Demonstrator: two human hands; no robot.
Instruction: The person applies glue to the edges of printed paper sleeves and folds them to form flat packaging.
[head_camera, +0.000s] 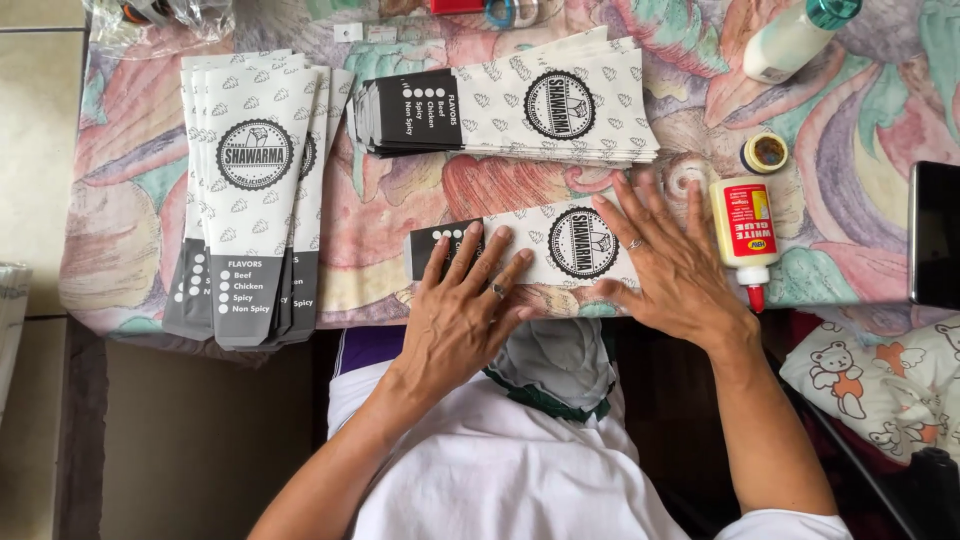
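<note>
The paper sleeve lies partly hidden: the left hand covers its lower middle and the right hand its right end. It is white with small grey motifs, a round black emblem and a black left end. Its long axis runs left to right along the near edge of the floral cloth. Both hands press flat on it, fingers spread.

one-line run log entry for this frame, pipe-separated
left hand flat on paper sleeve | right hand flat on same sleeve | glue bottle lying right of it | sleeve stacks beyond
</note>
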